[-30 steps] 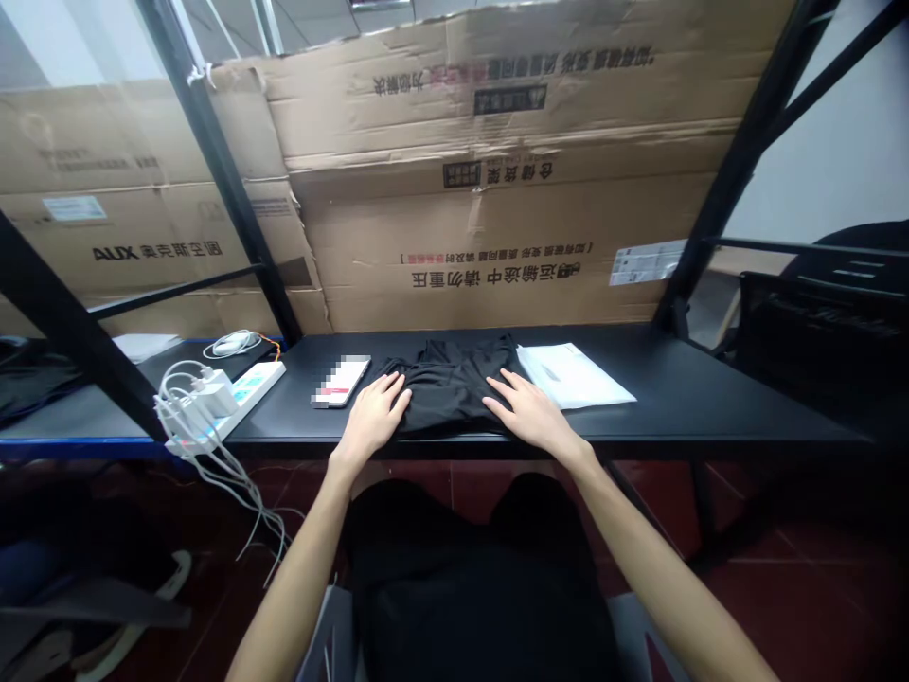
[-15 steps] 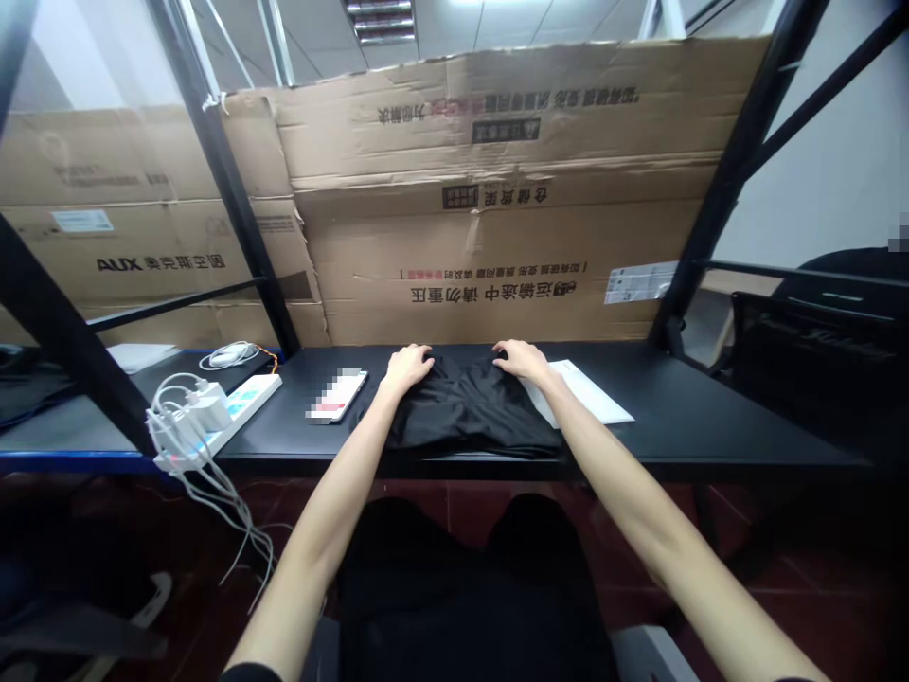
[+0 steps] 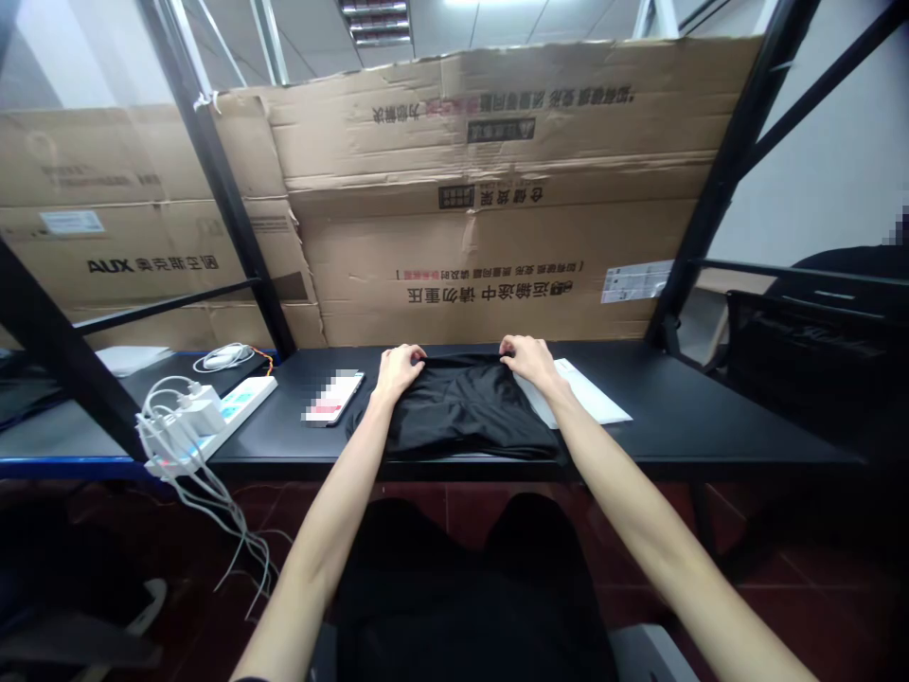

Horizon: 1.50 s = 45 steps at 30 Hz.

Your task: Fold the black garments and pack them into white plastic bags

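- On the left cardboard carton point(image 3: 71, 161), upright in black: "AUX 奥克斯空调".
- On the large cardboard carton point(image 3: 369, 246), upside down in black: "仓储货架" across the middle.
- Lower on that carton, also upside down: "运输途中 请勿重压", in large bold characters.
- Above and below these, upside down, run smaller lines of black and red characters, too small to read in full.
- The white sticker point(image 3: 635, 282) on the large carton's right side carries print too small to read.
- The screen of the phone point(image 3: 333, 398) is pixelated and cannot be read.
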### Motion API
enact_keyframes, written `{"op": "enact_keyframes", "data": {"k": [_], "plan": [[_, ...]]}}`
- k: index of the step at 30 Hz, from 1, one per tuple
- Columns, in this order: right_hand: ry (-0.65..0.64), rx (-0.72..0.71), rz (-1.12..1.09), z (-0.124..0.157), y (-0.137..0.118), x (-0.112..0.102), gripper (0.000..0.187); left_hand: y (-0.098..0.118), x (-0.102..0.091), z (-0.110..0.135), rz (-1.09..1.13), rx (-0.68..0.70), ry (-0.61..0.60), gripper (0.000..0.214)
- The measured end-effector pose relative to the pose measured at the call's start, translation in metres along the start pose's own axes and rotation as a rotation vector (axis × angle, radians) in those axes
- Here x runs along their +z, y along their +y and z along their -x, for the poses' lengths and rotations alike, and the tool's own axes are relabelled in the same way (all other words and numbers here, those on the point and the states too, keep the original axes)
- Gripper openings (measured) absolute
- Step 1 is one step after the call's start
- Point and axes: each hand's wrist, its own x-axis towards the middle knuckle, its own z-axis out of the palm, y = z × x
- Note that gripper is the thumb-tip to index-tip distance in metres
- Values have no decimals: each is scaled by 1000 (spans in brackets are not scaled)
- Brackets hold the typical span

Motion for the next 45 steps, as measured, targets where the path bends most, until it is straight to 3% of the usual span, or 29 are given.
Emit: {"op": "enact_keyframes", "data": {"k": [5,9,15,22,31,35,40,43,45], "plan": [[24,7,-35,5,-3,-5,34,2,-7,1,15,5,-3,20],[44,-11,-49,15,-7,-15,26,5,-14,10,-31,55,42,19],[103,-93,-101,54,-10,-31,21,6,-31,41,-10,130,70,17],[19,-78,-166,95,-13,-20,20,16,-52,74,40,111,15,16],[13,-34,-148,113,-21,-16,21,15,-46,98,52,153,-64,23],[3,-65,-149,117,-22,-24,23,7,-46,107,75,173,-70,30],[-21,-158,-202,134,-18,-52,30,1,-75,126,200,193,-62,34],[-146,-213,-204,145,-10,-67,29,4,-103,141,251,174,-135,35],[-129,-186,-149,150,-4,-71,25,4,-118,151,275,168,-247,33]]}}
